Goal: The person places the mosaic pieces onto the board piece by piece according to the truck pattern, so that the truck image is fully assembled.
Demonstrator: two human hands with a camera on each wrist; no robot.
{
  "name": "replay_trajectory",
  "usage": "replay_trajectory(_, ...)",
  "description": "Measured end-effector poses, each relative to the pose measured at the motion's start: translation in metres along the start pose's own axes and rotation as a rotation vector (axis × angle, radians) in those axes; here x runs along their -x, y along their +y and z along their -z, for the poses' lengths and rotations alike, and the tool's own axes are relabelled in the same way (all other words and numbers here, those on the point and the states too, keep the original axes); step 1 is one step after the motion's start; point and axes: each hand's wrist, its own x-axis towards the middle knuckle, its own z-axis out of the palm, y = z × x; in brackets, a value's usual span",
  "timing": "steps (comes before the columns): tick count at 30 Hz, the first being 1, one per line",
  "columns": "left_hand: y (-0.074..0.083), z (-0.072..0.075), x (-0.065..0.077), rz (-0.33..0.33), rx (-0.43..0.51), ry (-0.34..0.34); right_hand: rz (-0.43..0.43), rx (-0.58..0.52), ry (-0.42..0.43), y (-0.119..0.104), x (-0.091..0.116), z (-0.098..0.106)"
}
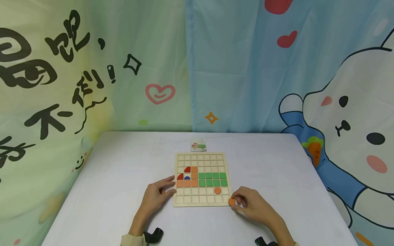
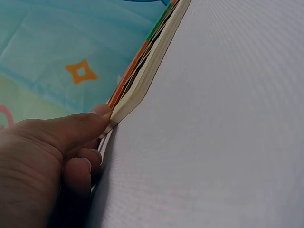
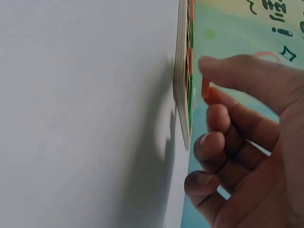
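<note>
A square wooden grid board lies on the white table, partly filled with flat coloured pieces. Orange squares and red quarter-rounds sit at its left. There is also a blue half-round. Two rows of green squares run to the right side, with an orange disc below them. My left hand touches the board's left edge with thumb and fingertips. Just off the lower right corner, my right hand pinches another orange disc between thumb and index finger; the right wrist view shows it edge-on.
Behind the board lies a small pattern card with a gridded picture. The white table extends on both sides. A printed curtain hangs behind it. Black wrist mounts sit at both wrists.
</note>
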Motion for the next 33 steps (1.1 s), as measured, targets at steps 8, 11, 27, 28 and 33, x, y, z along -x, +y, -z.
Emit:
replay_trajectory(8, -0.001, 0.000, -0.001, -0.031, 0.002, 0.011, 0.041, 0.056, 0.004, -0.009, -0.026, -0.013)
replay_trajectory(11, -0.001, 0.000, -0.001, -0.016, 0.000, 0.006, 0.047, 0.067, -0.008, -0.015, -0.035, -0.018)
replay_trajectory(27, -0.001, -0.002, -0.002, 0.001, 0.000, 0.002, 0.063, 0.116, -0.062, -0.043, -0.071, -0.042)
replay_trajectory(28, 0.000, -0.001, -0.002, 0.004, 0.000, 0.000, 0.063, 0.113, -0.065, -0.044, -0.072, -0.044)
replay_trajectory(33, 0.000, -0.001, -0.001, 0.011, 0.002, -0.006, 0.067, 0.113, -0.074, -0.051, -0.081, -0.053)
